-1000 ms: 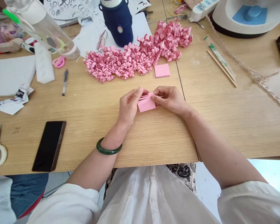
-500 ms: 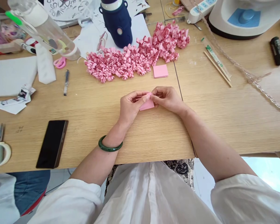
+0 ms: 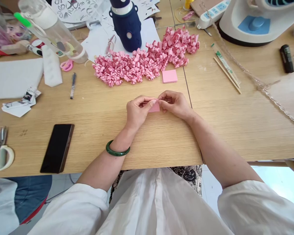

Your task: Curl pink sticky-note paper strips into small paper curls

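Both hands meet over the middle of the wooden table (image 3: 93,114). My left hand (image 3: 137,111), with a green bangle (image 3: 117,150) on its wrist, pinches the left side of a small pink paper piece (image 3: 154,107). My right hand (image 3: 176,103) pinches the paper's right side with curled fingers. Most of the paper is hidden between the fingers. Just beyond the hands lies a small stack of pink paper squares (image 3: 170,76), and behind that a long heap of curled pink paper pieces (image 3: 147,60).
A black phone (image 3: 57,148) lies at the left front, scissors (image 3: 0,153) at the left edge, a pen (image 3: 73,85) further back. A dark blue bottle (image 3: 126,24), a clear bottle (image 3: 51,31), chopsticks (image 3: 226,73), a power strip (image 3: 212,13) and a white appliance (image 3: 257,24) stand at the back.
The pink paper showed as a larger fanned sheet a second ago; now the fingers of both hands have closed over it and only a small part shows. The view shifted slightly.
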### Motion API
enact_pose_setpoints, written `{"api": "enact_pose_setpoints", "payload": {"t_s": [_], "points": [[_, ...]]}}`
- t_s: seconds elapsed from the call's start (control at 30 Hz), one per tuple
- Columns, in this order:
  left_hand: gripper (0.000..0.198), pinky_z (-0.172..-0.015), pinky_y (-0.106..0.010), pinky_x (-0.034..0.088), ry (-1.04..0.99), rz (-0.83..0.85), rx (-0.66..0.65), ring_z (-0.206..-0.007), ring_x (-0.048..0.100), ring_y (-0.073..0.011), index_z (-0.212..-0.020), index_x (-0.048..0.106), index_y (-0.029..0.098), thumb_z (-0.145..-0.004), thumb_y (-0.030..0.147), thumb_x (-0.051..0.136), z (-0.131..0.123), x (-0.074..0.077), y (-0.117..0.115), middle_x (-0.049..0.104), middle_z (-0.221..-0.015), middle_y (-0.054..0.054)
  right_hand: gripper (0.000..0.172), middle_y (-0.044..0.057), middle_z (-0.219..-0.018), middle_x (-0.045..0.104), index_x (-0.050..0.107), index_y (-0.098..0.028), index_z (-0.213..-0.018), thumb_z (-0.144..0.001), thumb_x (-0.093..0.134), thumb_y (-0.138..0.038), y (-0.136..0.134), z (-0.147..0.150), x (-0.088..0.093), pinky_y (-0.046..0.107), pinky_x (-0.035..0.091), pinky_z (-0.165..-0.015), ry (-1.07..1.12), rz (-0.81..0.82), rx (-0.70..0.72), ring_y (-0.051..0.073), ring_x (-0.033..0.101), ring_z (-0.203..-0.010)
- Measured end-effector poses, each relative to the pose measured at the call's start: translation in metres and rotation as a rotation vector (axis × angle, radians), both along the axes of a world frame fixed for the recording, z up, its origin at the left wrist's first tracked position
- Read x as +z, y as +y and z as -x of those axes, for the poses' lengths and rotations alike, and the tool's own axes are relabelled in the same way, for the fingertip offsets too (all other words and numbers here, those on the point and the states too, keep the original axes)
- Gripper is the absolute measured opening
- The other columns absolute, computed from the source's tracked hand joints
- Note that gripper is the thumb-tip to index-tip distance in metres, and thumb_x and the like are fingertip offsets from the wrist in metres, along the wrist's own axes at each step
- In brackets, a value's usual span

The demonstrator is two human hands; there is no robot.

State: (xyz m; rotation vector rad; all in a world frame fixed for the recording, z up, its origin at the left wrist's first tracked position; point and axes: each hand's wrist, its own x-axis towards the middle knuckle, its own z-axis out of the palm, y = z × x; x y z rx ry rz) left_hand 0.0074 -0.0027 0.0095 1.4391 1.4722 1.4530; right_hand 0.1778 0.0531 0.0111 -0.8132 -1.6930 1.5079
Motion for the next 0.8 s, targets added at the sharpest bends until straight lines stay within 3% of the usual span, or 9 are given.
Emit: {"api": "enact_pose_setpoints", "payload": {"t_s": [0.13, 0.23, 0.3, 0.4, 0.53, 0.67, 0.8], "points": [[0.011, -0.081, -0.026, 0.058, -0.026, -0.006, -0.047, -0.087, 0.074, -0.0155, -0.089, 0.082, 0.023, -0.082, 0.031, 0.081, 0.001, -0.002, 0.002, 0.081, -0.092, -0.002, 0.036, -0.003, -0.063, 0.061, 0.064, -0.016, -0.081, -0.083, 0.079, -0.049, 0.001, 0.001, -0.001, 0.022, 0.046, -0.051, 0.035, -0.003, -0.022, 0.007, 0.055, -0.052], [0.039, -0.092, -0.031, 0.059, -0.168, 0.052, -0.069, -0.1, 0.075, -0.0189, -0.112, 0.078, 0.022, -0.081, 0.045, 0.081, 0.001, -0.003, 0.004, 0.081, -0.106, -0.006, 0.038, -0.003, -0.063, 0.061, 0.063, -0.017, -0.078, -0.082, 0.078, -0.051, 0.004, 0.0, -0.004, 0.022, 0.046, -0.049, 0.054, 0.015, -0.089, 0.007, 0.055, -0.05], [0.048, -0.089, -0.032, 0.06, -0.235, 0.109, -0.033, -0.102, 0.075, -0.0205, -0.115, 0.077, 0.021, -0.079, 0.052, 0.081, 0.002, -0.005, 0.005, 0.08, -0.111, -0.008, 0.036, -0.003, -0.063, 0.061, 0.063, -0.017, -0.078, -0.081, 0.079, -0.049, 0.006, -0.002, -0.005, 0.022, 0.047, -0.049, 0.049, 0.029, -0.131, 0.007, 0.055, -0.05], [0.041, -0.079, -0.03, 0.06, -0.263, 0.187, 0.027, -0.093, 0.074, -0.0201, -0.097, 0.08, 0.019, -0.075, 0.054, 0.082, 0.004, -0.008, 0.007, 0.08, -0.105, -0.008, 0.032, -0.003, -0.065, 0.062, 0.063, -0.017, -0.079, -0.081, 0.078, -0.045, 0.008, -0.004, -0.005, 0.022, 0.047, -0.048, 0.022, 0.048, -0.158, 0.008, 0.055, -0.05], [0.03, -0.076, -0.029, 0.059, -0.28, 0.173, 0.053, -0.079, 0.071, -0.0163, -0.084, 0.08, 0.019, -0.073, 0.046, 0.084, 0.005, -0.013, 0.008, 0.08, -0.086, -0.004, 0.029, -0.001, -0.071, 0.063, 0.065, -0.016, -0.08, -0.079, 0.078, -0.042, 0.007, -0.006, 0.0, 0.023, 0.049, -0.053, 0.019, 0.083, -0.15, 0.008, 0.056, -0.055], [0.025, -0.075, -0.029, 0.059, -0.26, 0.171, 0.013, -0.078, 0.072, -0.0165, -0.084, 0.082, 0.02, -0.075, 0.043, 0.082, 0.001, -0.011, 0.006, 0.08, -0.086, -0.003, 0.031, 0.001, -0.08, 0.068, 0.069, -0.016, -0.086, -0.076, 0.08, -0.043, 0.005, -0.005, 0.001, 0.023, 0.046, -0.06, -0.009, 0.032, -0.139, 0.009, 0.055, -0.065], [0.023, -0.083, -0.031, 0.06, -0.211, 0.148, -0.037, -0.087, 0.074, -0.019, -0.088, 0.082, 0.02, -0.077, 0.04, 0.081, -0.003, -0.007, 0.003, 0.082, -0.093, -0.006, 0.029, 0.0, -0.077, 0.067, 0.07, -0.016, -0.081, -0.077, 0.079, -0.043, 0.006, -0.004, -0.004, 0.024, 0.039, -0.06, -0.055, -0.034, -0.143, 0.01, 0.052, -0.065]]}}
